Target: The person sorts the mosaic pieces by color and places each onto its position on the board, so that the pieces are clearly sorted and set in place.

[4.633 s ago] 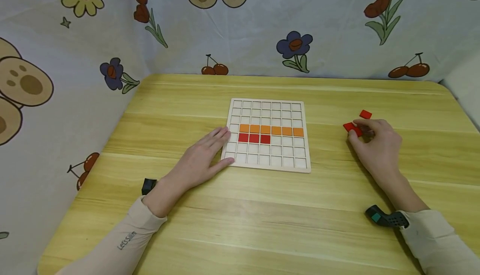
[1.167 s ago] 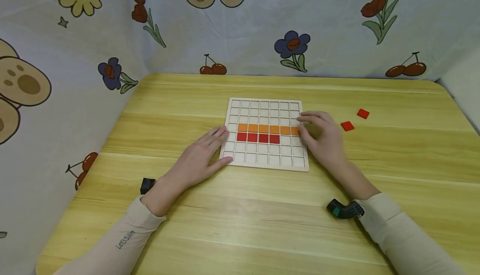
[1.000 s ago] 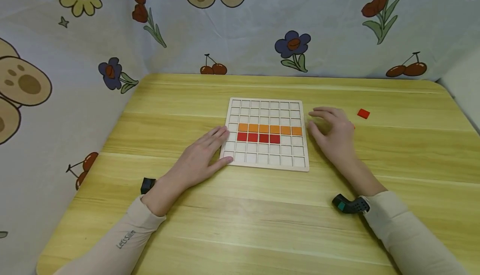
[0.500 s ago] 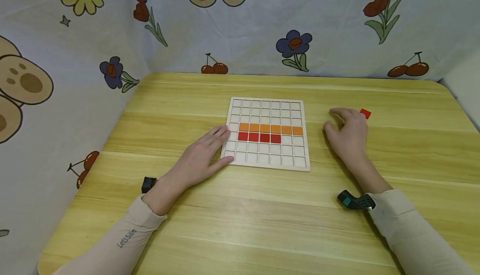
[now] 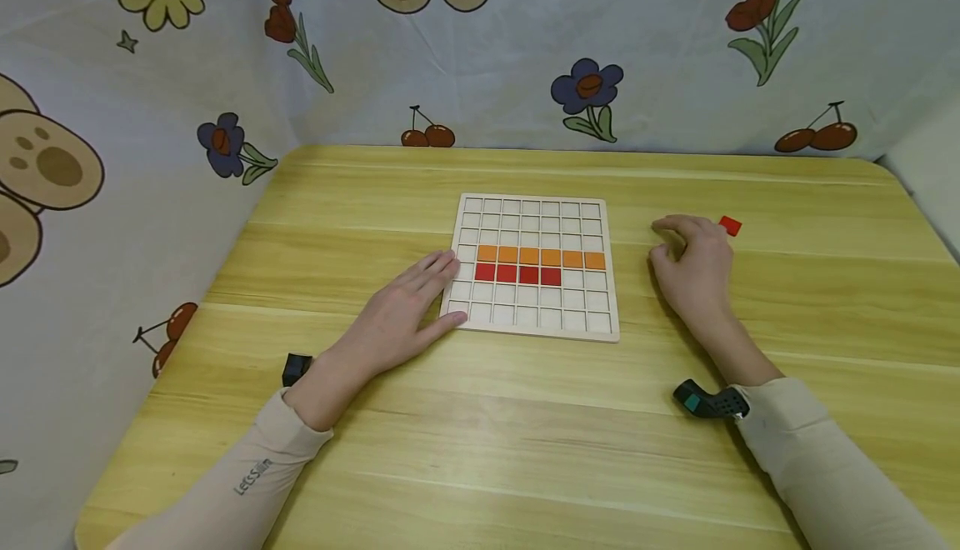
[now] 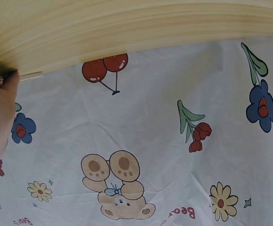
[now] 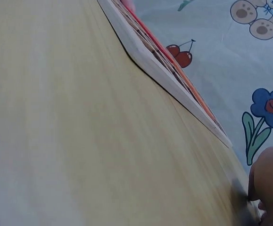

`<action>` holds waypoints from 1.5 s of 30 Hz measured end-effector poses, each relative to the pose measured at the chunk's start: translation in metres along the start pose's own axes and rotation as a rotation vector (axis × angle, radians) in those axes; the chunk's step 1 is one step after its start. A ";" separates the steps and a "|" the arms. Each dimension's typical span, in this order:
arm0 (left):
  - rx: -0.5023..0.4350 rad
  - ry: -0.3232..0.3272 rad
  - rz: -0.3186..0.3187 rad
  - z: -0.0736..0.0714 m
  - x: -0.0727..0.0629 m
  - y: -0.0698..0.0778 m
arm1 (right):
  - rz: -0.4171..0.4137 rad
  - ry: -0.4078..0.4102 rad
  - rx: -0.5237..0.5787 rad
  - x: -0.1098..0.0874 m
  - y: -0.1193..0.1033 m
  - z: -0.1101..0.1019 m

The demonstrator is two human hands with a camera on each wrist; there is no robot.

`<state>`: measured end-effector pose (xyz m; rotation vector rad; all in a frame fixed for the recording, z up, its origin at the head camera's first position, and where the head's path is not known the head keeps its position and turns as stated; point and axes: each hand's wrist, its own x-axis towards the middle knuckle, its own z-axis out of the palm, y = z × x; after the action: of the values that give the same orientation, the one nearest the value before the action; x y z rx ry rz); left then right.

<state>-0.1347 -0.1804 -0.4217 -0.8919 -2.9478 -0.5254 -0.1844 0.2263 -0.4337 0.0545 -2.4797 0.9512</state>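
A pale wooden grid board (image 5: pixel 540 317) lies in the middle of the table. An orange row of several square tiles (image 5: pixel 529 257) runs across it, and directly below sits a shorter row of red tiles (image 5: pixel 507 272). My left hand (image 5: pixel 393 317) rests against the board's left edge, fingers straight and thumb at its lower corner. Right of the board, my right hand (image 5: pixel 693 267) is low over the table, its thumb and index finger apart and loosely curved. Its palm and other fingers are hidden beneath. A loose red tile (image 5: pixel 731 226) peeks out just behind its knuckles.
Light wood table (image 5: pixel 525 442) with rounded back corners; a patterned cloth (image 5: pixel 487 58) hangs behind it and along the left side. Dark wrist straps (image 5: pixel 708 400) sit at both sleeves. The right wrist view shows the board's raised edge (image 7: pixel 160 75) close to the camera.
Another red tile has joined the red row on the board. My right hand moved from the board's right edge back rightward, covering where a loose red tile lay. The left hand stayed put.
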 end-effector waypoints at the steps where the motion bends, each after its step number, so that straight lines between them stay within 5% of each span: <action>1: 0.000 0.003 0.003 0.000 0.000 0.000 | 0.002 0.008 -0.003 0.000 0.000 0.000; 26: 0.003 0.015 0.016 0.000 0.001 0.000 | 0.008 0.008 -0.029 -0.003 -0.004 0.000; 45: 0.000 0.005 0.011 0.000 0.001 -0.001 | -0.201 -0.092 0.063 -0.003 -0.007 0.007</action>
<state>-0.1359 -0.1807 -0.4215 -0.9047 -2.9370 -0.5261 -0.1829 0.2166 -0.4353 0.3687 -2.4695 0.9582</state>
